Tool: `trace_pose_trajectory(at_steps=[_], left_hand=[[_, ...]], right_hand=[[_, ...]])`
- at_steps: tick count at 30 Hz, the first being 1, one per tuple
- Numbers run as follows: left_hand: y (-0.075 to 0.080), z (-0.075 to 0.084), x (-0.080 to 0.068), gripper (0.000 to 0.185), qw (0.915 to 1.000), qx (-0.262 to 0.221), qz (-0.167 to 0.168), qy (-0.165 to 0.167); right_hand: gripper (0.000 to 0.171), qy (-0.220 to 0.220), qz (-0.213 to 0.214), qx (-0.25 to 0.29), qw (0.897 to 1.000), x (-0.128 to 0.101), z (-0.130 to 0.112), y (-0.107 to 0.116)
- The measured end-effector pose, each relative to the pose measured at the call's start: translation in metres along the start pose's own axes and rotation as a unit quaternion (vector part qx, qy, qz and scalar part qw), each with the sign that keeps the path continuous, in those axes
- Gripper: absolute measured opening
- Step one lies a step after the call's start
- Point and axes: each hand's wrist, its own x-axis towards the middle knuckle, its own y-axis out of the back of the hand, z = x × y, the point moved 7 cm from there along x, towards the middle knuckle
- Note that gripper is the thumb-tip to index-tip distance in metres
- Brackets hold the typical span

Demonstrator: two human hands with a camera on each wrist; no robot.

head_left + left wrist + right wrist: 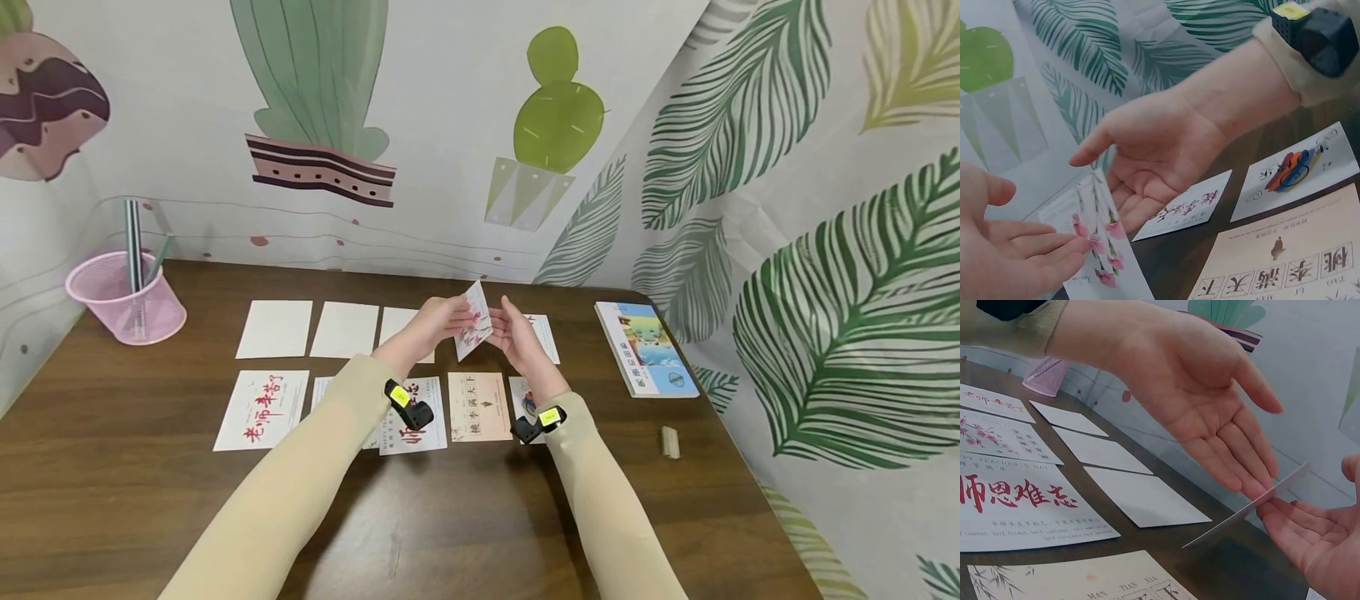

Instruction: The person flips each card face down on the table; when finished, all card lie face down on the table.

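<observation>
Setting: Cactus and palm-leaf curtains are closing in a dark wooden table (465,517), and the head view is looking down on cards laid out in two rows.

Left hand: the left hand (438,321) is hovering above the far row, palm turned inward, its straight fingers (1235,459) lying against one face of the blossom card (474,333). Fingers nearly flat, not curled round it.

Right hand: the right hand (517,329) is facing it from the other side, fingers (1300,528) also straight, supporting the card's lower edge. Thumb lifted clear in the left wrist view.

Blossom card: it is standing tilted on edge between the two palms, up off the table. The right wrist view is showing it nearly edge-on, a thin line from fingertip to fingertip. I'd judge it is being held flat-handed so that the printed face stays unsmudged and easy to turn.

Near row: the red-script card (261,410), another red-lettered one (416,425) partly under the left wrist, and the cream card (480,407) are lying face up, side by side, readable from the person's seat.

Far row: blank white cards (274,328) are lying face down, evenly spaced.

Off to the sides: a pink mesh pot (127,308) with pens is sitting at the left corner, a book (647,348) at the right edge, a small wooden block (670,442) near it, all well apart from the hands.
</observation>
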Motion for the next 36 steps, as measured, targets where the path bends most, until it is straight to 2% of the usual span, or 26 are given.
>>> trace_pose_trajectory(at_steps=[4,8,12,15,20,25,30,36], left_hand=[[0.003,0.004,0.000,0.052,0.9977,0.010,0.064,-0.020],[0.005,0.008,0.001,0.054,0.9898,0.027,0.132,-0.046],[0.007,0.008,0.004,0.052,0.9845,0.031,0.165,-0.051],[0.007,0.007,0.006,0.051,0.9862,0.025,0.158,-0.045],[0.004,0.007,0.010,0.047,0.9938,-0.016,0.105,-0.033],[0.003,0.005,0.013,0.042,0.9960,-0.048,0.069,-0.028],[0.006,-0.006,0.016,0.043,0.9956,-0.063,0.066,-0.022],[0.013,-0.025,0.022,0.047,0.9957,-0.059,0.071,-0.007]], right_hand=[[0.066,0.001,-0.012,0.010,1.000,-0.002,-0.004,-0.003],[0.066,0.012,-0.007,0.008,1.000,-0.003,-0.008,-0.005],[0.064,0.018,0.000,0.002,1.000,-0.004,-0.011,-0.006],[0.064,0.015,0.004,0.005,1.000,-0.005,-0.012,-0.004],[0.062,0.028,0.003,0.021,0.999,-0.006,-0.016,0.001],[0.061,0.037,-0.013,0.039,0.998,-0.004,-0.018,0.003],[0.061,0.021,-0.001,0.045,0.999,0.000,-0.008,0.007],[0.061,0.008,0.009,0.003,1.000,0.003,0.006,0.011]])
